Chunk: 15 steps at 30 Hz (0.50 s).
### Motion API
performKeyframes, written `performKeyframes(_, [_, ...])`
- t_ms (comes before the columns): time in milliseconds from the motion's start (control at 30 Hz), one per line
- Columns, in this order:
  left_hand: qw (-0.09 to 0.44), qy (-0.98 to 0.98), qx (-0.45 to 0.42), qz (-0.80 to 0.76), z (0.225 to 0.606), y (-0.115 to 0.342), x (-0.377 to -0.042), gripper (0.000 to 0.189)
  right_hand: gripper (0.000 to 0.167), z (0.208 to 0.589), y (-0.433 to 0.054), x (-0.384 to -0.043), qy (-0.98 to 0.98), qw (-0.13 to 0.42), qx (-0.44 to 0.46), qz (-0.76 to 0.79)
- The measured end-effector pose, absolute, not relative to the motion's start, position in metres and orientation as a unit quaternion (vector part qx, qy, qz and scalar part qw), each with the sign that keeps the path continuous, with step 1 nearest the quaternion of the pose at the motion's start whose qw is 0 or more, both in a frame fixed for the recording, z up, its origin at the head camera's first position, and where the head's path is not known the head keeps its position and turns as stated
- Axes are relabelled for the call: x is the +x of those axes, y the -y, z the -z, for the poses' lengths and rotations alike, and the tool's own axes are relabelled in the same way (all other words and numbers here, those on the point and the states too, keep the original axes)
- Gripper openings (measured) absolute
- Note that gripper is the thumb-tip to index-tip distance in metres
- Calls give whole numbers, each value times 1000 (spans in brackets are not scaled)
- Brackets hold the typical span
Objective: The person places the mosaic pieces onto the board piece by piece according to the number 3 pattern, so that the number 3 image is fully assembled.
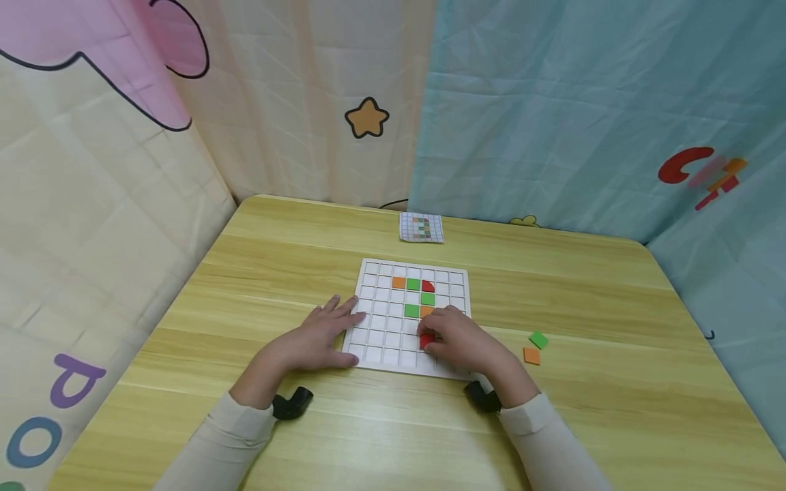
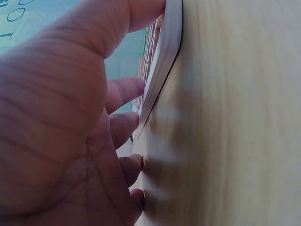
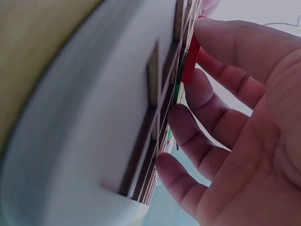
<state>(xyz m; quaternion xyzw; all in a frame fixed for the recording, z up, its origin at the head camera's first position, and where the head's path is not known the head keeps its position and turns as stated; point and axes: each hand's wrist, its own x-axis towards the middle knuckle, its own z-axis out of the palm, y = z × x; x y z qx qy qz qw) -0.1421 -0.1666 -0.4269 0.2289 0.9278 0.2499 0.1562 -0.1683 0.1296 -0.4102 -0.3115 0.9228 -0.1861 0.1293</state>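
Observation:
A white grid board (image 1: pixel 376 327) lies on the table, with several orange, green and red tiles in its cells. My right hand (image 1: pixel 457 337) is over the board's lower right part and pinches a red tile (image 3: pixel 190 61) between thumb and fingertip. That red tile stands tilted at the board's surface in the right wrist view; a green tile edge shows behind it. My left hand (image 1: pixel 316 337) has its fingers spread at the board's left edge, its thumb at the lower left corner. In the left wrist view, fingertips touch the board's side (image 2: pixel 162 61) and the table.
A loose green tile (image 1: pixel 538 339) and an orange tile (image 1: pixel 531 356) lie on the table right of the board. Behind the board is a small printed card (image 1: pixel 421 228) with a coloured grid pattern. Printed curtains (image 1: pixel 368 61) hang along the table's far edge.

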Motion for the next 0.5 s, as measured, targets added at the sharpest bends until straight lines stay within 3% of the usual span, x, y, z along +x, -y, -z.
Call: performKeyframes(500, [158,-928,229,-249,426,165,-141,80,15,413,-130,-165,-924,113,-318,180])
